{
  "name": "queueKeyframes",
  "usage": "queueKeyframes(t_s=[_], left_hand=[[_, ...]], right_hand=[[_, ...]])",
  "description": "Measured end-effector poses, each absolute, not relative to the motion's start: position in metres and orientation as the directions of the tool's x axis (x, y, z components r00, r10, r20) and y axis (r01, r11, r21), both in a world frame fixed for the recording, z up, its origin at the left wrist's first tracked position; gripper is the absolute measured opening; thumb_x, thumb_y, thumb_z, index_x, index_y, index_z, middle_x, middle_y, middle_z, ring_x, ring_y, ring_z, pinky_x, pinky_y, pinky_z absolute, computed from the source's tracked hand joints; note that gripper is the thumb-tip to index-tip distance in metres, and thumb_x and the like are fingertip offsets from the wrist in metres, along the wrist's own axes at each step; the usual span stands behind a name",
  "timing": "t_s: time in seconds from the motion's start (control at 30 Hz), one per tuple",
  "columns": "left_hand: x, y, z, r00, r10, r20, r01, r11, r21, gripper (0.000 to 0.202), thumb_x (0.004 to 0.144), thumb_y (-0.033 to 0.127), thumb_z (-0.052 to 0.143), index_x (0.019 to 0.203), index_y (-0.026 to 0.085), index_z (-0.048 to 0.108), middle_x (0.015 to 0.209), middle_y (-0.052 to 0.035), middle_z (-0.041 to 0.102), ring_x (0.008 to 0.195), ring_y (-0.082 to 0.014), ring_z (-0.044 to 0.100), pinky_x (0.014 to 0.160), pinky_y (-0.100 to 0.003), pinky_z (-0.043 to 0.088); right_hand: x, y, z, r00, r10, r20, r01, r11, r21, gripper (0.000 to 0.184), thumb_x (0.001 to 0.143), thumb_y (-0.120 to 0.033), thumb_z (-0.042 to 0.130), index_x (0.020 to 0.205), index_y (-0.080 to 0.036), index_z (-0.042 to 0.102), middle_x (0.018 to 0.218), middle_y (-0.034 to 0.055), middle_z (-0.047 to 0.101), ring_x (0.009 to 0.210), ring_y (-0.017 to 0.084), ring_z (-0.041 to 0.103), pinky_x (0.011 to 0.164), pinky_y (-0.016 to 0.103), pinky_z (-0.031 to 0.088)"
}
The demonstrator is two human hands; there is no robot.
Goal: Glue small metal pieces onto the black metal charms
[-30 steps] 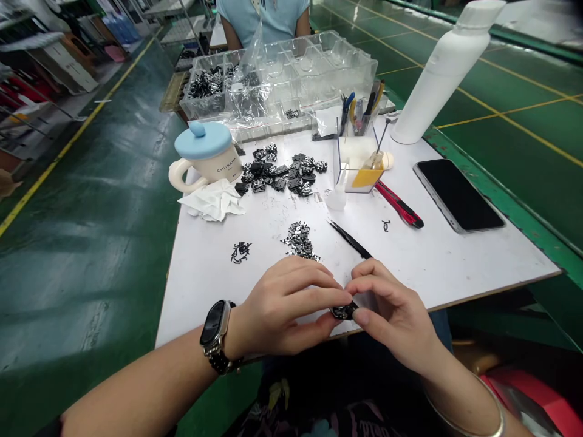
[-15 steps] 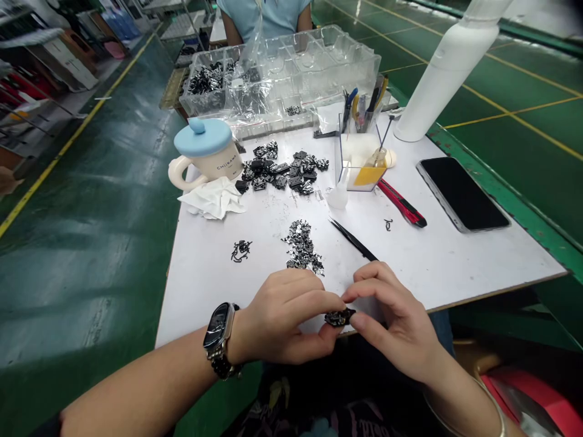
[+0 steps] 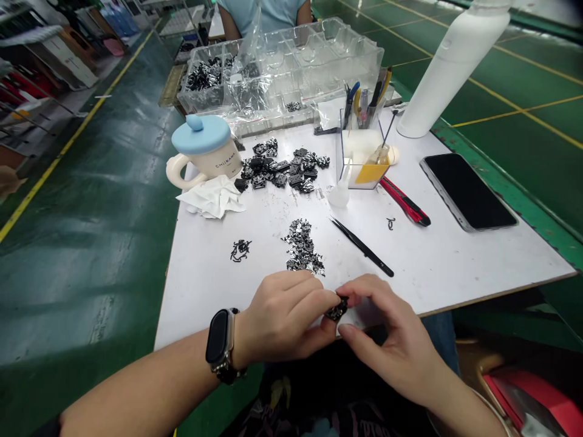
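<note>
Near the front edge of the table, my left hand (image 3: 286, 315) pinches a small black part (image 3: 337, 309) with shiny bits between thumb and index finger. The fingers of my right hand (image 3: 389, 337) curl around the same part from the right, fingertips at its upper edge and thumb just below. Much of the part is hidden by fingers. Just beyond my hands lies a pile of tiny dark, shiny metal pieces (image 3: 303, 246). Black tweezers (image 3: 362, 246) rest to the right of that pile. Farther back is a heap of black parts (image 3: 282, 170).
A lidded mug (image 3: 204, 149) and crumpled tissue (image 3: 214, 197) stand left. Small black strips (image 3: 240, 250) lie before them. At right are a clear tool holder (image 3: 362, 161), red cutter (image 3: 405, 201), phone (image 3: 467, 191) and white bottle (image 3: 455, 70). Behind are clear bins (image 3: 314, 67) and a person.
My right hand has shifted slightly left and closer around the part, which has turned. The tweezers' rear end, covered before by my right hand, now shows.
</note>
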State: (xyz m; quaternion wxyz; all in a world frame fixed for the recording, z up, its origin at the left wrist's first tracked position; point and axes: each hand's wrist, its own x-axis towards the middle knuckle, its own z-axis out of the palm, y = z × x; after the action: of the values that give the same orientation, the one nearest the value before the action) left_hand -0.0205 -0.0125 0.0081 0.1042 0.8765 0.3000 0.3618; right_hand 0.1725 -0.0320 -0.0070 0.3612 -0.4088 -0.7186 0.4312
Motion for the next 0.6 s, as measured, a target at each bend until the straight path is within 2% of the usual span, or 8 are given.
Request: queueKeyframes(t_s=[0.07, 0.17, 0.33, 0.47, 0.6], left_hand=[[-0.022, -0.013, 0.007, 0.586, 0.542, 0.602, 0.462, -0.834, 0.301, 0.016, 0.081, 0.020, 0.059, 0.094, 0.012, 0.055, 0.069, -0.0066, 0.064, 0.059, -0.0191, 0.058, 0.055, -0.032, 0.048], [-0.023, -0.014, 0.009, 0.614, 0.504, 0.607, 0.467, -0.852, 0.236, 0.015, 0.084, 0.019, 0.055, 0.095, 0.009, 0.056, 0.070, -0.0091, 0.066, 0.061, -0.0204, 0.061, 0.058, -0.033, 0.052], [-0.023, -0.018, 0.011, 0.611, 0.498, 0.616, 0.498, -0.846, 0.191, 0.014, 0.087, 0.015, 0.048, 0.096, 0.008, 0.057, 0.071, -0.0097, 0.067, 0.062, -0.0210, 0.063, 0.057, -0.033, 0.054], [-0.022, -0.018, 0.010, 0.597, 0.499, 0.628, 0.519, -0.837, 0.172, 0.013, 0.088, 0.015, 0.049, 0.096, 0.011, 0.058, 0.071, -0.0086, 0.067, 0.063, -0.0206, 0.063, 0.057, -0.032, 0.054], [-0.021, -0.018, 0.008, 0.588, 0.500, 0.635, 0.512, -0.838, 0.186, 0.014, 0.087, 0.016, 0.051, 0.095, 0.008, 0.059, 0.069, -0.0098, 0.066, 0.063, -0.0210, 0.062, 0.057, -0.032, 0.053]], right_hand=[[0.162, -0.042, -0.006, -0.325, 0.943, 0.076, 0.275, 0.172, -0.946, 0.033, 0.085, -0.021, 0.059, 0.115, -0.028, 0.048, 0.094, 0.0001, 0.053, 0.086, 0.015, 0.050, 0.075, 0.030, 0.044], [0.147, -0.055, -0.009, -0.221, 0.975, 0.019, 0.239, 0.073, -0.968, 0.030, 0.089, -0.024, 0.053, 0.117, -0.029, 0.044, 0.096, 0.0003, 0.051, 0.085, 0.015, 0.049, 0.074, 0.028, 0.045], [0.135, -0.063, -0.019, -0.162, 0.987, 0.005, 0.167, 0.033, -0.985, 0.032, 0.091, -0.023, 0.045, 0.121, -0.028, 0.039, 0.105, 0.0040, 0.048, 0.095, 0.018, 0.048, 0.082, 0.034, 0.045], [0.133, -0.064, -0.022, -0.170, 0.985, 0.000, 0.170, 0.030, -0.985, 0.029, 0.093, -0.023, 0.039, 0.122, -0.028, 0.037, 0.106, 0.0047, 0.046, 0.096, 0.019, 0.046, 0.082, 0.038, 0.045], [0.129, -0.065, -0.022, -0.153, 0.987, 0.041, 0.195, 0.071, -0.978, 0.027, 0.095, -0.022, 0.036, 0.122, -0.027, 0.035, 0.107, 0.0058, 0.045, 0.098, 0.020, 0.045, 0.083, 0.040, 0.044]])
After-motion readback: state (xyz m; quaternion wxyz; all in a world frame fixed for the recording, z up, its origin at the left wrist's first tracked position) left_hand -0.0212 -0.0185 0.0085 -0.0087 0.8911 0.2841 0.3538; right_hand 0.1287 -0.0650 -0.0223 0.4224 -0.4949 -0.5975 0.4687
